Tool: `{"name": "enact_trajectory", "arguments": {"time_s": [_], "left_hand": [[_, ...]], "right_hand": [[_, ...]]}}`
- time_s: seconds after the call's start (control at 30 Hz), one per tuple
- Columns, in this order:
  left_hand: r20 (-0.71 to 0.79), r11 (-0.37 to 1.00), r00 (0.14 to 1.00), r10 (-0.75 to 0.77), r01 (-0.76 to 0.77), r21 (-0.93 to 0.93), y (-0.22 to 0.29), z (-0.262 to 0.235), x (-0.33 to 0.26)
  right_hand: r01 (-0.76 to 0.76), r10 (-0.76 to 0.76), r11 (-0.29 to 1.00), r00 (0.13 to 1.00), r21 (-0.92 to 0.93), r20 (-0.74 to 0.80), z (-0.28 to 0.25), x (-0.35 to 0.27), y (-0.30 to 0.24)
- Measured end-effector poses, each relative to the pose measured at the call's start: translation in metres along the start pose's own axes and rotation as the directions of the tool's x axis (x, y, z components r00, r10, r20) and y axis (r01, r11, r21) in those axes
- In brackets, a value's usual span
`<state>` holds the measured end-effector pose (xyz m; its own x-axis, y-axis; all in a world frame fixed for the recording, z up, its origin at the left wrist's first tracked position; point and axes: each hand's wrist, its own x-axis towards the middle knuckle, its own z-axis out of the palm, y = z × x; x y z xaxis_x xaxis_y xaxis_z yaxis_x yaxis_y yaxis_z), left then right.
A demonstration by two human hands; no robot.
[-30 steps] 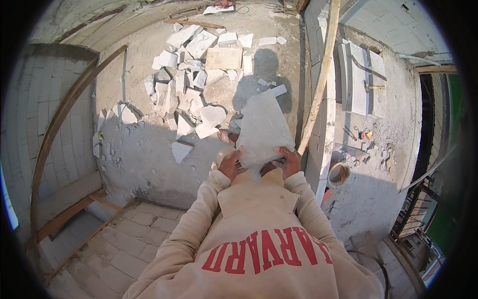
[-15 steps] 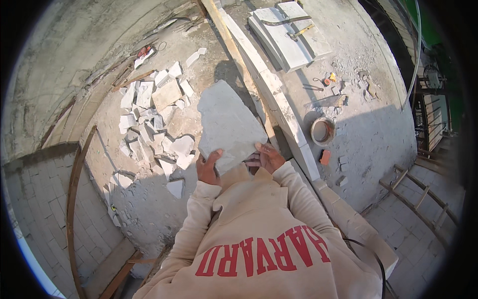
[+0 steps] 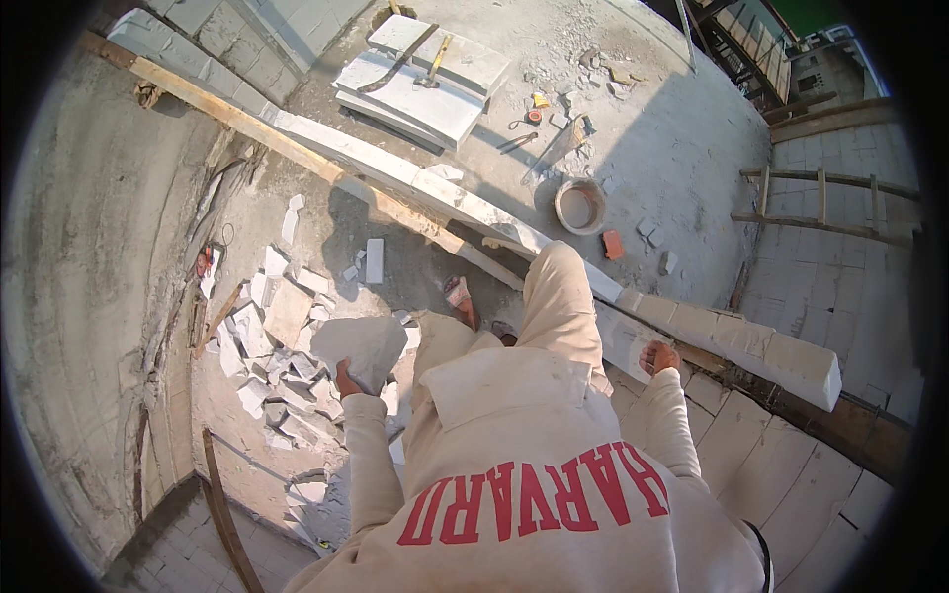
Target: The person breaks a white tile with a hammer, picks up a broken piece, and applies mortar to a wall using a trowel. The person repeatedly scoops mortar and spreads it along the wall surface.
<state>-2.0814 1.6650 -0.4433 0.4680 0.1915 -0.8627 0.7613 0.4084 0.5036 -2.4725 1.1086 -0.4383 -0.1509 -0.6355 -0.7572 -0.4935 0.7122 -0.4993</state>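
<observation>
Currently gripping grey slab [image 3: 368, 346] by near edge in left hand [image 3: 347, 380], near rubble pile [image 3: 285, 361]; holding right hand [image 3: 658, 358] well apart, beside block wall [image 3: 753, 352], can't tell how curled. Probably stiff, brittle, weighty; best grasped by opposite edges, not corners.

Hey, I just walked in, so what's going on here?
A person has a broken grey slab in the left hand, off to the left beside a pile of broken white blocks. The right hand is off the slab, fingers curled, near a low white block wall; whether it touches anything is unclear. Beyond that wall, a yellow-handled hammer lies on stacked white slabs, and a round bucket stands on the floor.
</observation>
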Motion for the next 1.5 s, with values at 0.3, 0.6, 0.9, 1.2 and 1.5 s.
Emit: {"name": "enact_trajectory", "arguments": {"time_s": [0.3, 0.6, 0.9, 1.2, 1.5], "left_hand": [[0.017, 0.998, 1.0, -0.025, 0.025, -0.05, -0.003, -0.024, 0.028], [0.022, 0.994, 0.995, -0.102, 0.103, -0.041, 0.029, 0.058, 0.012], [0.055, 0.991, 0.995, 0.086, -0.08, -0.11, 0.042, 0.111, 0.037], [-0.121, 0.984, 0.982, 0.145, -0.156, -0.089, 0.039, 0.15, 0.085], [-0.409, 0.934, 0.892, 0.192, -0.293, -0.202, 0.086, 0.371, 0.001]], "right_hand": [[0.118, -0.112, 0.612, 0.992, -0.782, 0.061, -0.007, -0.038, 0.173], [0.411, -0.371, 0.388, 0.889, -0.825, 0.269, 0.048, 0.005, 0.123], [0.647, -0.387, -0.069, 0.684, -0.759, 0.618, 0.134, 0.035, -0.043], [0.059, 0.4, 0.819, 0.654, -0.57, 0.642, 0.215, 0.218, -0.177], [0.038, 0.16, 0.889, 0.908, -0.457, 0.387, 0.235, 0.331, -0.361]]}}
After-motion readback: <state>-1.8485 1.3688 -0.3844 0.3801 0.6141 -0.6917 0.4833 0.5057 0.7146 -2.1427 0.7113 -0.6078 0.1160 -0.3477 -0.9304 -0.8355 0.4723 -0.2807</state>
